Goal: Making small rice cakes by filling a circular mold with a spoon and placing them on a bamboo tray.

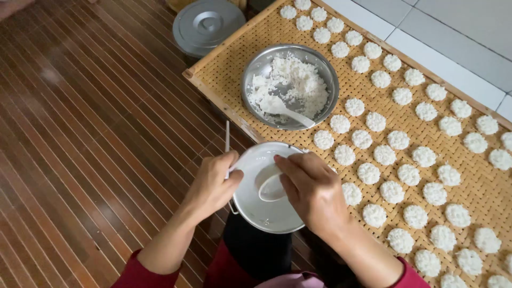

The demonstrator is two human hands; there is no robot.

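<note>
— What's the left hand (213, 184) doing?
— It's curled shut around a thin white stick (227, 140), wrist bent, knuckles against the rim of a white bowl (250, 205).
— Where's the bowl?
— Just in front of the person, at the edge of the woven tray (368, 80).
— And the right hand (312, 189)?
— Arched over the bowl, fingers pinching a small white ring (271, 188).
— Further right?
— Rows of white rice cakes (392, 191), with a metal dish of rice (289, 86) and a spoon (285, 108) above.

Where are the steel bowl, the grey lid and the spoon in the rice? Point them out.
steel bowl (256, 69): head view, bare left rim.
grey lid (208, 24): head view, centre knob.
spoon (290, 112): head view, handle.
</note>
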